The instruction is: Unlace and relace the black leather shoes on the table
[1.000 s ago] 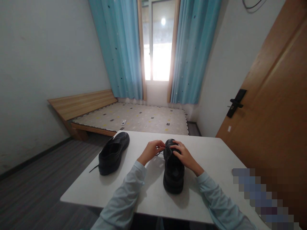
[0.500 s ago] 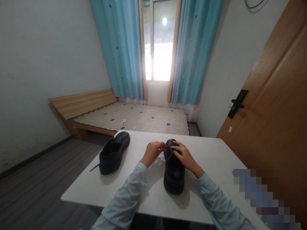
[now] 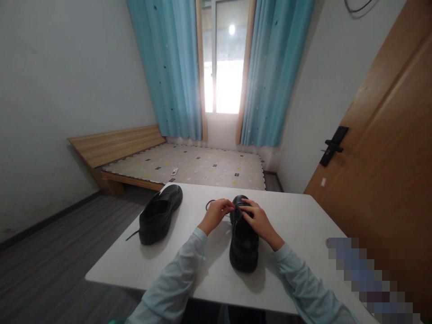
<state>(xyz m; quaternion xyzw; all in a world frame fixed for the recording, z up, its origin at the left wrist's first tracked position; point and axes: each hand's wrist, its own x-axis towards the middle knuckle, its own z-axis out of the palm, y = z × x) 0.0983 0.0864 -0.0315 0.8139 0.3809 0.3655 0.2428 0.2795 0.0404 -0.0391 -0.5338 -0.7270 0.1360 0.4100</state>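
A black lace-up shoe stands on the white table with its heel toward me and its toe pointing away. At the left side of its lacing, my left hand is closed in a pinch on the shoelace; a dark loop of it curves out beyond that hand. My right hand lies over the shoe's right side, gripping it, with fingertips at the lacing. What the fingertips do at the eyelets is too small to make out. Farther left stands the matching black shoe, untouched, a lace end trailing from it.
Both shoes rest on the white table. Behind it is a bed with a small white remote-like object on it. A wooden door is at the right. Something pixelated covers the table's right edge.
The dark shoelace loop beside my left hand now shows more fully, bulging out to the left. Both hands stay at the same shoe, almost unmoved.
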